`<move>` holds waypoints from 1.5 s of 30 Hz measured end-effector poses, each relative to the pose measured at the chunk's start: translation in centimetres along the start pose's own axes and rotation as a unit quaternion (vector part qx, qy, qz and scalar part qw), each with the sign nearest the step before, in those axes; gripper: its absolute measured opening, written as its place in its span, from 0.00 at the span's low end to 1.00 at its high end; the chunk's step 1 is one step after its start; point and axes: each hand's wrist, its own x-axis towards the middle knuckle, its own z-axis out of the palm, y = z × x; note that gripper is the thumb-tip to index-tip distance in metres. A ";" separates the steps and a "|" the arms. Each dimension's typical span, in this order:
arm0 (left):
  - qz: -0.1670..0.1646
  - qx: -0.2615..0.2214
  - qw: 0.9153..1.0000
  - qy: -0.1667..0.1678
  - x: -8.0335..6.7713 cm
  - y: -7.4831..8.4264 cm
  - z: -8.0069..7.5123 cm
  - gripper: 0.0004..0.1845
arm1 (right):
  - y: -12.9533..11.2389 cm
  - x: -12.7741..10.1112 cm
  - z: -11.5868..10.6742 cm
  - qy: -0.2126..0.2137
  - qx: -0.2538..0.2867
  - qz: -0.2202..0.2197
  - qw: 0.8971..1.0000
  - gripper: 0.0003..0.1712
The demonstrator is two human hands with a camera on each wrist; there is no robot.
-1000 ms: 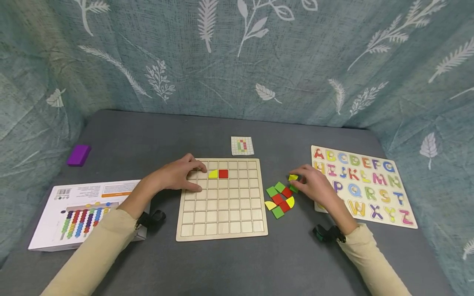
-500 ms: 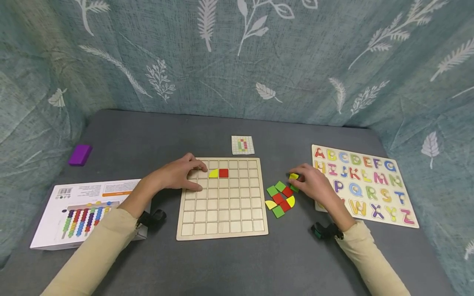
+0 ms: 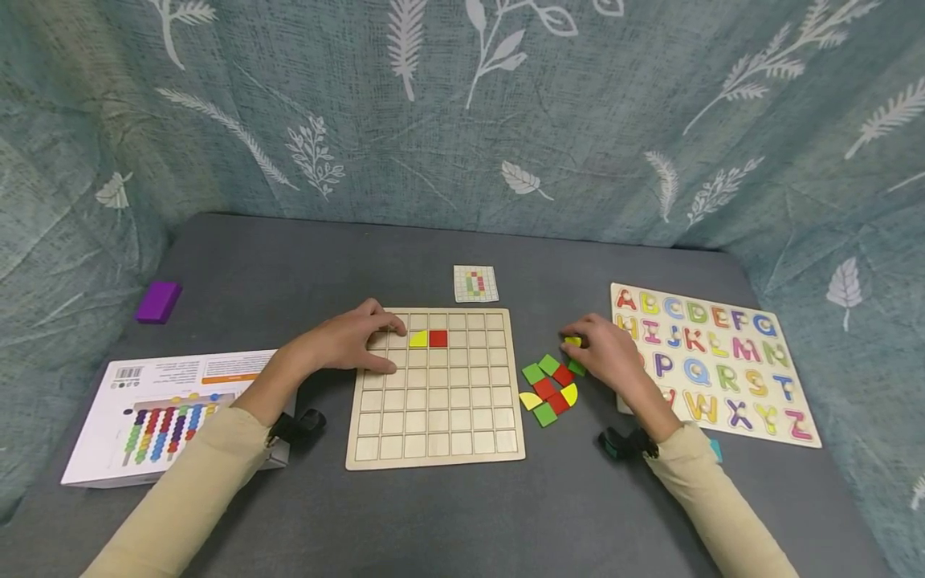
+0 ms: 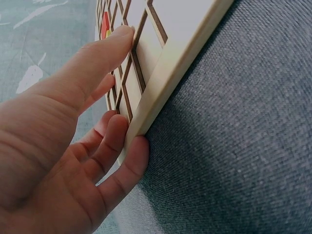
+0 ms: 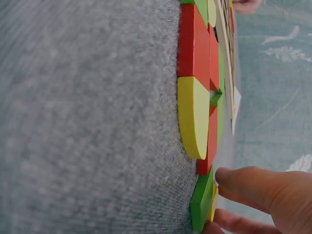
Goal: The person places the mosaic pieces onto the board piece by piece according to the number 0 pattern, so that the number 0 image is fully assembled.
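Note:
A wooden grid board [image 3: 433,417] lies in front of me with a yellow quarter-round [image 3: 417,339] and a red square [image 3: 437,338] in its second row. My left hand [image 3: 376,347] rests flat on the board's far left corner. In the left wrist view its index finger [image 4: 97,58] lies on the board [image 4: 161,63] and the thumb touches the edge. My right hand [image 3: 584,345] pinches a small yellow piece [image 3: 572,341] just beyond a cluster of green, red and yellow pieces [image 3: 549,389]. In the right wrist view its fingers [image 5: 258,187] sit beside a green piece [image 5: 201,200].
A small pattern card [image 3: 475,283] lies behind the board. An alphabet puzzle [image 3: 715,361] fills the right side, close to my right hand. A printed box [image 3: 166,413] lies at the left, a purple block [image 3: 158,302] beyond it. Patterned cloth walls in the table.
My right hand has drawn the yellow piece slightly up and away from the cluster. The left hand has stayed on the board.

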 end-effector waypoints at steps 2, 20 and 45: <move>0.001 -0.002 1.000 0.000 0.0 0.0 0.0 0.27 | -0.1 0.1 0.0 -0.001 -0.006 -0.005 1.000 0.15; -0.003 0.001 1.000 -0.001 0.0 0.0 0.1 0.27 | 0.0 -0.1 0.1 -0.002 -0.025 -0.053 0.998 0.13; -0.008 0.001 1.000 -0.006 0.1 -0.1 0.1 0.28 | 0.0 0.4 0.1 0.008 -0.018 -0.049 0.999 0.08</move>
